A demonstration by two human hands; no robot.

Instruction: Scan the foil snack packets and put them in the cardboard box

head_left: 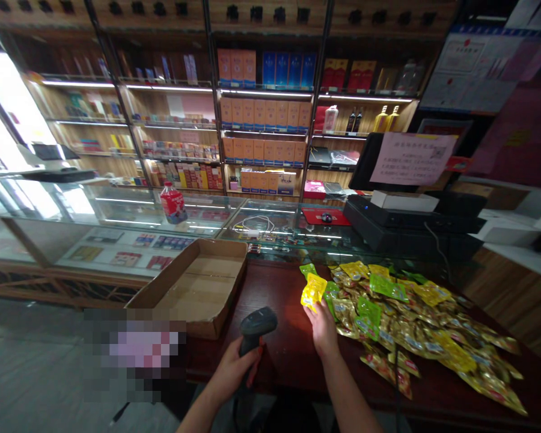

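- Head view: left hand wrapped round the grip of a handheld barcode scanner, leaving its head uncovered, probably so the reading end has a clear line.
- Right hand pinches a yellow snack packet low on its edge, above the dark red surface; most of the face shows, likely to keep the print unobstructed.
- Heap of gold, yellow and green packets to the right, seemingly kept within right-hand reach (overlapping, too jumbled to count).
- Shallow open cardboard box to the left, beyond the scanner, perhaps set aside to leave the middle free.
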